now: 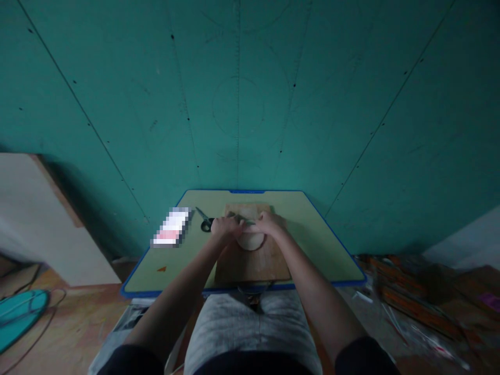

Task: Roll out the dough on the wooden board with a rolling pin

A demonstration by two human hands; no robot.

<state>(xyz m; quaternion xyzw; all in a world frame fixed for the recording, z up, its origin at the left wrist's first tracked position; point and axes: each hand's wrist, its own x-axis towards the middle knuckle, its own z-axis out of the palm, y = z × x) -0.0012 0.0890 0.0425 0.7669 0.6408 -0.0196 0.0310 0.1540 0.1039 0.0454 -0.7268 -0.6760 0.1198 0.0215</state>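
On a wooden board [250,265] lies a pale, round, flat piece [250,242] that looks like dough. Across its far edge runs a short pale rod [250,228], like a small rolling pin, though the dim light blurs it. My left hand [227,227] is closed at the rod's left end, and my right hand [270,222] is closed at its right end. Both hands hide the ends of the rod. Something dark greenish behind it, between the hands, is too blurred to name. Scissors [205,220] with black handles lie just left of my left hand.
The board rests on a pale table [320,250] with a blue rim, against a green wall [250,104]. A blurred-out phone-like rectangle [172,227] and a small orange scrap [161,269] are at the left. A white panel [50,224] leans left; clutter [422,307] covers the floor right.
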